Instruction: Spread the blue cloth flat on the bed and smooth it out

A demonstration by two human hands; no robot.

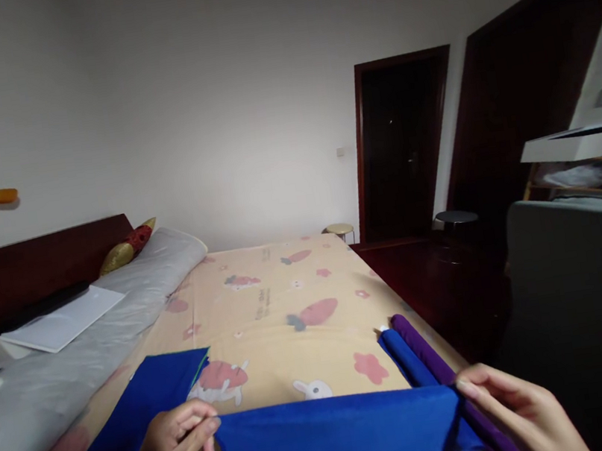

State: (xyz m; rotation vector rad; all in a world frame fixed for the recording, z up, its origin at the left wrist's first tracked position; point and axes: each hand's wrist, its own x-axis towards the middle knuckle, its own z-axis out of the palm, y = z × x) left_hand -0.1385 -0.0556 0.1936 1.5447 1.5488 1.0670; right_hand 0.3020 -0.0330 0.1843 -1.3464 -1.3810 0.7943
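Item, blue cloth (339, 442): stretched flat between my two hands at the near edge of the bed (281, 319), over the carrot-print sheet; my left hand (168, 449) pinches its upper left corner, fingers curled closed on the fabric; my right hand (517, 404) pinches the upper right corner, fingertips closed on the edge. Item, second blue cloth (137, 416): lying flat to the left, under my left hand; item, rolled blue cloth (406, 360) and rolled purple cloth (424, 350): side by side, touching, just beside my right hand. Item, long grey bolster (86, 340) with white paper (63, 321) resting on it, along the headboard; dark doorway (403, 150) well beyond.
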